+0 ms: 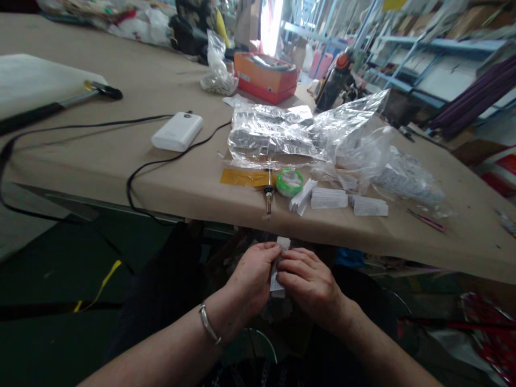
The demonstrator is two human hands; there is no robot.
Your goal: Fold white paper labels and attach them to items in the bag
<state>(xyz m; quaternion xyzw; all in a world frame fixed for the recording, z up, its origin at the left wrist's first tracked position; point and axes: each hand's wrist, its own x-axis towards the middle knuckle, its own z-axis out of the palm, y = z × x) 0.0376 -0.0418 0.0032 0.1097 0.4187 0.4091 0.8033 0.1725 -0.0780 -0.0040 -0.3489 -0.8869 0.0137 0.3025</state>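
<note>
Below the table's front edge, my left hand point(252, 274) and my right hand point(308, 279) meet around a narrow white printed paper strip point(277, 284). Both hands have their fingers closed on it, and its ends show above and below the fingertips. Whether it is one strip or a small stack, I cannot make out. On the table just beyond lie small stacks of similar white printed slips point(329, 198). Beside them sit a green round container point(289, 181) and a pen-like tool with a metal tip point(269, 196), its tip pointing toward me.
Clear plastic bags point(278, 131) and an amber film strip point(244, 178) lie behind the slips. A white power bank point(178, 131) with a black cable point(139, 177) is at left. Pink tweezers point(426, 220) lie right. An orange box point(264, 78) stands farther back.
</note>
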